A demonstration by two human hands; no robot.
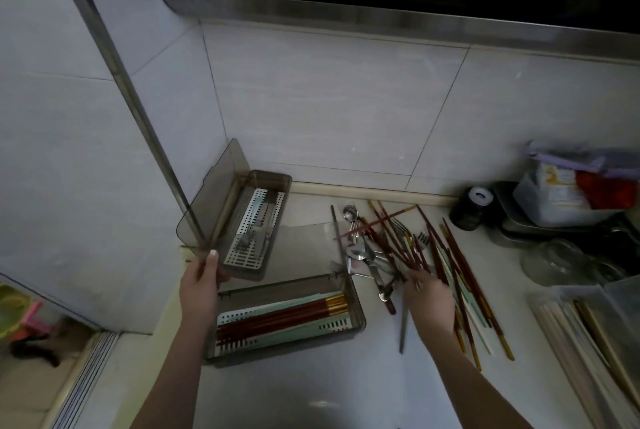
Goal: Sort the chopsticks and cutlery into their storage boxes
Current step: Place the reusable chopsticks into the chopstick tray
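Note:
Two smoky plastic storage boxes stand open on the counter. The far box (277, 186) holds a fork on a perforated tray, and my left hand (202, 281) grips its near corner. The near box (356, 316) holds several red-brown and pale green chopsticks lying side by side. To its right lies a loose pile of chopsticks (460, 255) mixed with spoons and forks (367, 257). My right hand (429, 300) rests on the near part of that pile, fingers spread over the chopsticks. Whether it holds any I cannot tell.
A black round jar (472, 208) and a metal tray (512, 224) with a plastic tub stand at the back right. A glass bowl (554, 260) and a clear container (588, 317) with pale sticks sit at the right. The tiled wall rises behind.

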